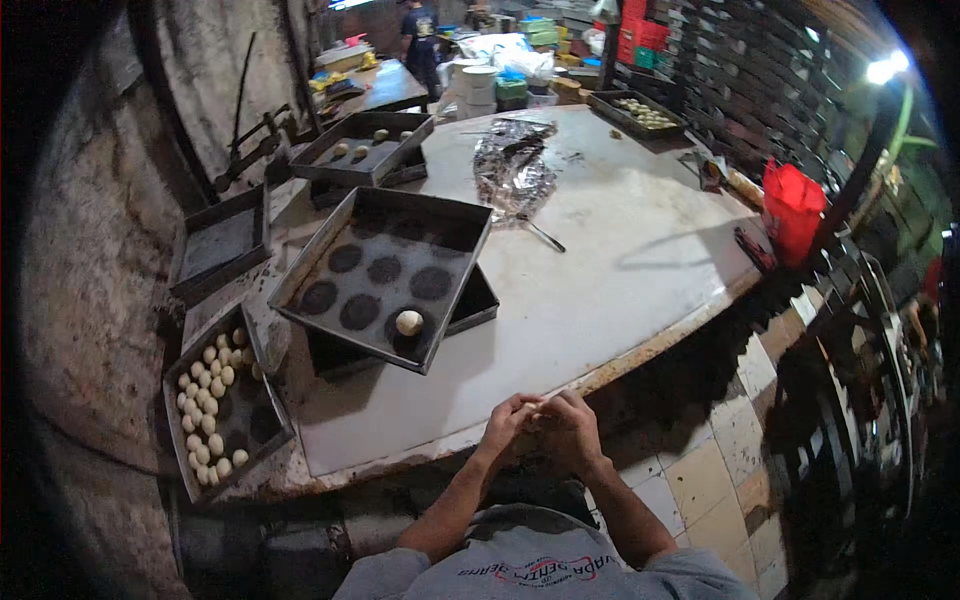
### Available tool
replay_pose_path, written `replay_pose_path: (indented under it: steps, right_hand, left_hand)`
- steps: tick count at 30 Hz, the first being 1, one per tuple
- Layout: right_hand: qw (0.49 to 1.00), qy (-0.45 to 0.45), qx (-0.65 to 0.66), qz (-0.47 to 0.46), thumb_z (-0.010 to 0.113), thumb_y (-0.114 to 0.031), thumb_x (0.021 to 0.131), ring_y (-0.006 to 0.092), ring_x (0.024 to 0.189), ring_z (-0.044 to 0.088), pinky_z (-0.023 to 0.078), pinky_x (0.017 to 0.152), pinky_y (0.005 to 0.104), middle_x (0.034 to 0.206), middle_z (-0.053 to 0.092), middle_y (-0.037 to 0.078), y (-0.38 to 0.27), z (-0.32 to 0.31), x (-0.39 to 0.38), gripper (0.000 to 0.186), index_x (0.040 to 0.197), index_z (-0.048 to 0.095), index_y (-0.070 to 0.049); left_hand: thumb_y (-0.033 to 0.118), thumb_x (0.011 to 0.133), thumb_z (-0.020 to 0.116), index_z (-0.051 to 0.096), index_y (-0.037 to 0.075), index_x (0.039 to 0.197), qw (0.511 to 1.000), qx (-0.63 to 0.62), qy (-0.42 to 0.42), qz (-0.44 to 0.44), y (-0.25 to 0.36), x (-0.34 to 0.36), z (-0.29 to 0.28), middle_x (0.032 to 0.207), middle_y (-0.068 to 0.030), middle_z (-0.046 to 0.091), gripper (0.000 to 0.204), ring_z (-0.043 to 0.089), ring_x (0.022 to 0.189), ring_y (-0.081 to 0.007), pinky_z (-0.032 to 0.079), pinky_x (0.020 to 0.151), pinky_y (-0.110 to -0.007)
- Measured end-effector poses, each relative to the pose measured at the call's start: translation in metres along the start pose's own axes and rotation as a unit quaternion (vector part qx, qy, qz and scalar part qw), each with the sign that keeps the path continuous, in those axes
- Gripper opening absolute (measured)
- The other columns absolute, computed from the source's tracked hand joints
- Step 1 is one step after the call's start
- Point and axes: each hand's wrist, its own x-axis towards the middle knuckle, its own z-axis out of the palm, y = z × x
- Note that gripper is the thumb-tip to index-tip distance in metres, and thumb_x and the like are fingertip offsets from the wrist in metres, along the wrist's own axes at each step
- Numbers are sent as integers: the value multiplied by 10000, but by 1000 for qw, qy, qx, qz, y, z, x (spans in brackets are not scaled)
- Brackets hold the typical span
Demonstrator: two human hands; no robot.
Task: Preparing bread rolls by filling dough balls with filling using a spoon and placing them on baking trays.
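Observation:
My left hand (507,420) and my right hand (568,425) meet at the near edge of the white worktop (600,310), fingers curled in; whatever they hold is hidden or too small to name. Just beyond, a square metal tray (350,210) with dark round marks rests askew on another tray (475,310). One dough ball (409,322) sits in its near right corner. At the lower left, a metal tray (278,447) holds several dough balls (218,387).
Trays with dough balls (360,125) (640,95) stand farther back; another tray (222,240) lies left. Crumpled foil (510,160) and a dark-handled tool (545,235) lie on the worktop. A red bag (793,210) stands right. Behind are a person (420,50) and stacked tubs (477,85).

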Motion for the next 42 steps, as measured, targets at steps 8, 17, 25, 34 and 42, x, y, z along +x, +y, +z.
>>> replay_pose_path:
  steps: [8, 17, 25, 34, 42]
  right_hand:
    - [979, 122, 14, 163, 669, -13, 647, 226, 719, 600, 478, 625, 293, 811, 596, 133, -2, -4, -18, 264, 890, 567, -9]
    - [809, 0, 453, 374, 343, -303, 892, 164, 808, 534, 421, 747, 281, 898, 575, 80, 78, 51, 12, 358, 929, 554, -17]
    - [965, -57, -231, -111, 605, -184, 711, 309, 872, 471, 386, 770, 388, 936, 498, 186, 166, 37, 139, 395, 1039, 471, -7]
    - [971, -67, -178, -145, 589, -113, 664, 318, 877, 444, 373, 784, 403, 877, 511, 131, 164, 84, 189, 172, 819, 561, -43]
    - [943, -46, -227, -239, 546, -96, 718, 317, 883, 461, 376, 758, 410, 900, 525, 141, 217, 30, 198, 149, 850, 544, -28]
  left_hand:
    - [39, 844, 440, 544, -29, 995, 1000, 5, 12, 18, -4, -17, 32, 991, -90, 563, 196, 539, 905, -163, 445, 791, -271]
    - [126, 725, 674, 559, 8, 991, 931, 259, 206, 154, -38, 23, 33, 890, -96, 517, 312, 521, 825, -207, 438, 732, -303]
    - [60, 822, 541, 353, 17, 1218, 966, -49, 212, 139, 14, 7, -3, 1037, -117, 499, 439, 519, 901, -170, 443, 789, -295]
    - [135, 846, 532, 398, 10, 1184, 932, -146, 309, 119, -11, -65, -7, 1090, -130, 506, 385, 523, 935, -188, 427, 824, -314]
    - [124, 821, 562, 533, 25, 1026, 885, -3, 443, 145, 37, -128, -74, 950, -51, 570, 229, 542, 871, -141, 440, 758, -288]
